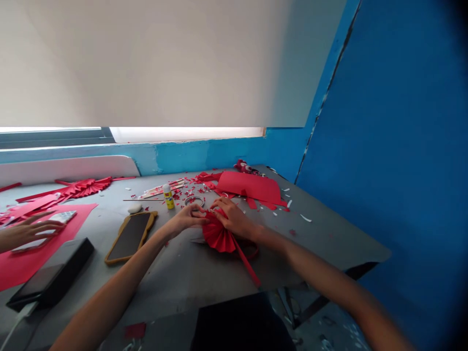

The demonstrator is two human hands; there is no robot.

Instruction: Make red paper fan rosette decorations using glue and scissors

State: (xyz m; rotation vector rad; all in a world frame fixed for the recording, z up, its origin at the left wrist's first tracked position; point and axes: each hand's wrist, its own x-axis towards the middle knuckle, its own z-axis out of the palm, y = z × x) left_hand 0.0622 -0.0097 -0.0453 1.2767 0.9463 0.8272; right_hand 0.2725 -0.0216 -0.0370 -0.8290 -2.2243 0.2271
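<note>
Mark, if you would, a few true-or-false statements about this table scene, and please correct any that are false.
The person's left hand and right hand both touch a pleated red paper fan. True.

A yellow glue stick stands upright on the table. True.

The wall on the right is green. False: it is blue.

A second person's hand is over a blue sheet. False: the sheet is red.
</note>
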